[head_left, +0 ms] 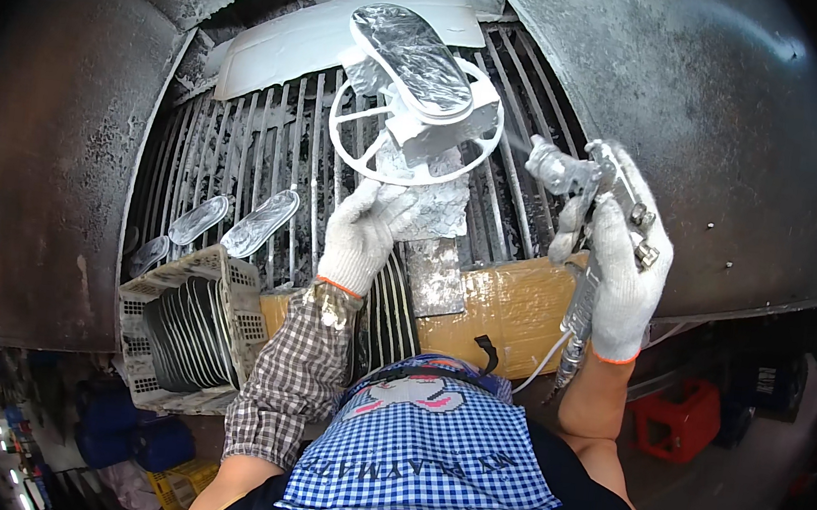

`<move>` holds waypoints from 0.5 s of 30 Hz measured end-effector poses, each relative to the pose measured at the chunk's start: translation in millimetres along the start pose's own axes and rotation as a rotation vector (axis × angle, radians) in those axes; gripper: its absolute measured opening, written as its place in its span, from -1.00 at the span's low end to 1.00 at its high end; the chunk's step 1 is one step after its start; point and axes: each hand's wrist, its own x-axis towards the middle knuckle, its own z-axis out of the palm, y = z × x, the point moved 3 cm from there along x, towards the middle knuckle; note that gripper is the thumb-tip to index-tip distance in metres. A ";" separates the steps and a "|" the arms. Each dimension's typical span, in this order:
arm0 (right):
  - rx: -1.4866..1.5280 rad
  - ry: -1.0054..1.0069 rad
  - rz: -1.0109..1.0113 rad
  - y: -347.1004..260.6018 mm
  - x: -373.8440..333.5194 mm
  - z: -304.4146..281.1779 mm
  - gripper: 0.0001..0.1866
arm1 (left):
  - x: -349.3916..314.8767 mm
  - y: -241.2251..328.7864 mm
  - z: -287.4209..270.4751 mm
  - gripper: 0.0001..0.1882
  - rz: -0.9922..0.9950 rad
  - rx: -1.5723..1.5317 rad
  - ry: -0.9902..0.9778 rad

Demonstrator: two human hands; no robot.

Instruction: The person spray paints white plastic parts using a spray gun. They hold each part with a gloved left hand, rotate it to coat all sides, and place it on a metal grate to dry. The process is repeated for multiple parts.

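Note:
My right hand [624,263], in a white knit glove, is closed around a metal spray gun [590,189] whose nozzle faces left. A faint mist shows by the nozzle. My left hand [363,235], gloved too, is at the near rim of a white spoked wheel [343,141], its fingers loosely apart. Above the wheel, a white-coated block [446,132] bears a long oval sole-shaped piece [414,57] with a shiny silver-and-black face and pale edge. The piece lies tilted, its far end to the left. My left fingertips partly blend with the whitish coating behind them.
Coated metal bars [286,143] form the grate below. Several oval pieces [260,223] lie at left, beside a plastic crate [144,327] of dark pieces. More dark pieces [390,313] stand by my left forearm. Tape-covered cardboard [502,310] edges the front; a hose [541,364] trails from the gun.

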 end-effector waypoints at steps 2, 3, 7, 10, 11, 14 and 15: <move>0.017 0.054 -0.059 2.1 3.2 0.9 -0.49 | -1.8 6.3 -2.6 -0.41 0.024 0.001 0.036; 0.019 0.069 -0.044 3.6 4.5 1.0 -0.49 | -2.0 9.7 -4.3 -0.44 0.034 -0.016 0.024; 0.000 -0.040 0.042 7.2 0.6 3.6 -0.49 | -0.5 21.9 -13.8 -0.47 0.054 -0.018 -0.015; 0.022 0.002 -0.017 11.8 7.1 3.9 -0.48 | 0.9 30.4 -9.0 -0.47 0.076 0.026 -0.009; 0.021 -0.005 -0.017 11.7 7.9 4.4 -0.47 | 0.8 31.9 -7.3 -0.48 0.083 0.026 0.007; -0.042 -0.127 -0.045 13.1 6.7 10.6 -0.47 | 2.5 41.3 -9.7 -0.48 0.116 0.040 0.053; -0.046 -0.141 -0.047 13.2 6.6 11.1 -0.46 | 2.4 42.8 -5.5 -0.48 0.117 0.035 0.049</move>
